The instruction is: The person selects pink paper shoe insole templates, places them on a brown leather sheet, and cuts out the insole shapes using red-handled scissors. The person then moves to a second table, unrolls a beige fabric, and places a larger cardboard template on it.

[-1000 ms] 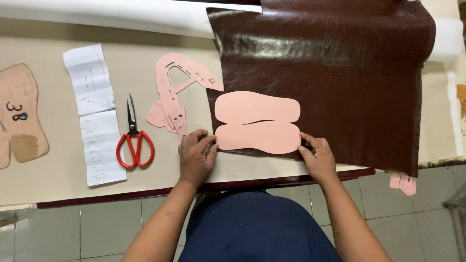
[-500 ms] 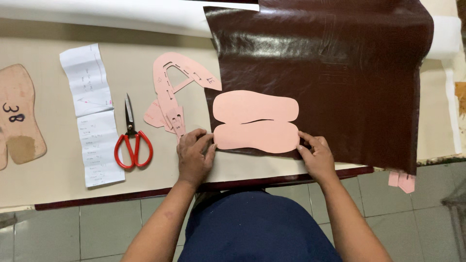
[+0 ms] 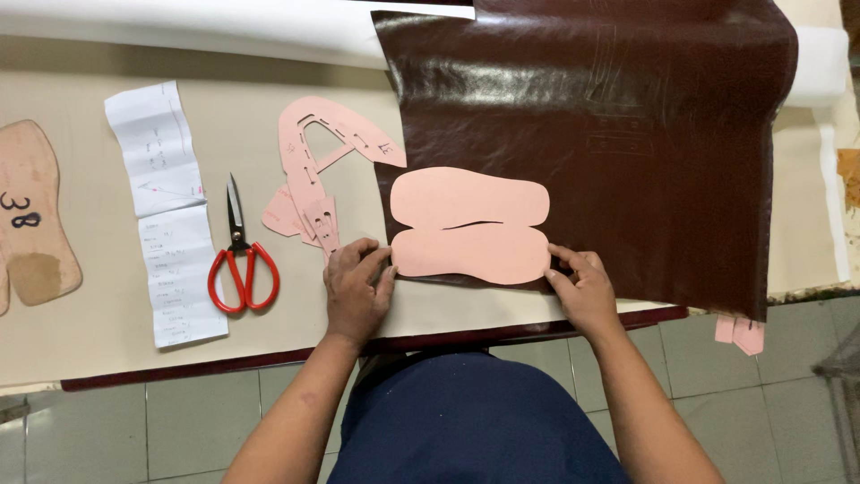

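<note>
Two pink sole patterns lying on the brown leather sheet (image 3: 627, 134). Left of it: paper strip (image 3: 166, 215), red scissors (image 3: 240, 260), pink strap patterns (image 3: 313, 166). Left hand (image 3: 354, 291) pinching and right hand (image 3: 582, 287) pressing the nearer pattern (image 3: 470, 254), likely aligning it; next probably needing steady holding for tracing.

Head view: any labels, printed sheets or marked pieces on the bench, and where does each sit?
Paper strip: left of the red-handled scissors; long, white, faint print.
Tan insole-shaped template: far left edge; dark handwritten marking.
Pink strap pattern: above the left hand; small handwritten mark near its tip.
No packages or screens.
</note>
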